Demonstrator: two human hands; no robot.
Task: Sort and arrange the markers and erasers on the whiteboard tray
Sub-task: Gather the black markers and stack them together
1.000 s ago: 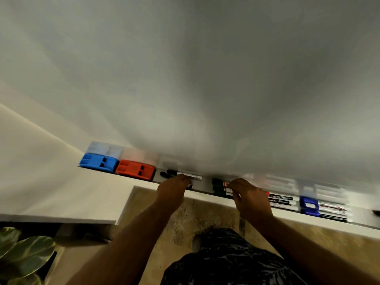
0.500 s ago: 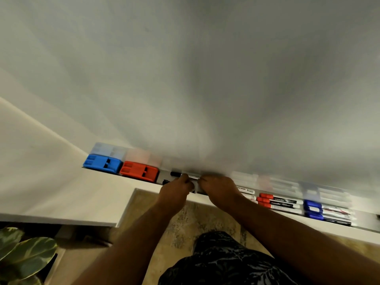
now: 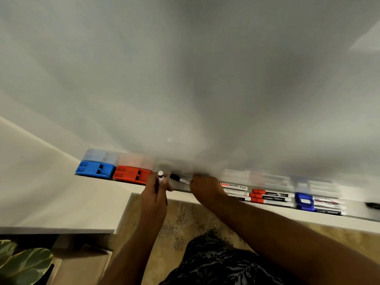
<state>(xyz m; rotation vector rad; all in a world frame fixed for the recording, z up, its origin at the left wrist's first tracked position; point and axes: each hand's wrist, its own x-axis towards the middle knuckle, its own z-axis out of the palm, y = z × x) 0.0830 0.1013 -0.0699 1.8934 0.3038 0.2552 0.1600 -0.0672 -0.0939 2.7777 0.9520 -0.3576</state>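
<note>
A blue eraser (image 3: 95, 169) and a red eraser (image 3: 131, 175) lie side by side at the left end of the whiteboard tray (image 3: 353, 212). My left hand (image 3: 155, 195) grips a marker (image 3: 160, 175) upright, its white end up, just right of the red eraser. My right hand (image 3: 206, 189) holds a black-capped marker (image 3: 178, 178) that lies on the tray, cap pointing left. To the right lie white-barrelled markers (image 3: 234, 189), then red-capped markers (image 3: 271, 196), then blue-capped markers (image 3: 317, 204), each group stacked in rows.
The whiteboard (image 3: 205, 79) fills the upper view and mirrors the tray's items. A dark object (image 3: 373, 205) lies at the tray's far right. A pale ledge (image 3: 51, 202) sits at the left, a leafy plant (image 3: 22, 262) below it, patterned floor beneath.
My left hand has lifted a marker upright off the tray. My right hand has stayed by the black-capped marker, whose cap now shows between the two hands.
</note>
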